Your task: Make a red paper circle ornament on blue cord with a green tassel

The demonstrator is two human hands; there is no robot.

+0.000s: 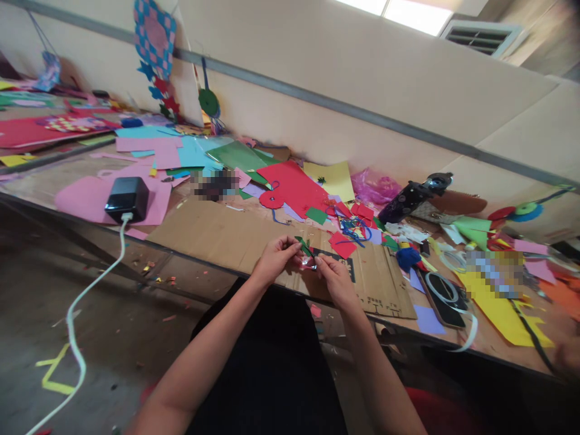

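Observation:
My left hand point(275, 258) and my right hand point(335, 277) meet over the near edge of the table, above a sheet of brown cardboard point(235, 235). Both pinch a small green paper piece point(304, 246) held between them; something small and shiny sits at the fingertips. A red paper square point(342, 244) lies just beyond the hands, with blue cord point(356, 229) behind it. Both sets of fingers are closed in a pinch.
Coloured paper sheets and scraps cover the table: pink point(93, 198), red point(294, 186), yellow point(334, 179), green point(238, 156). A black charger block point(127, 198) with a white cable point(97, 281) sits left. A tape roll point(441, 289) and dark bottle point(410, 199) lie right. Paper decorations point(156, 42) hang on the wall.

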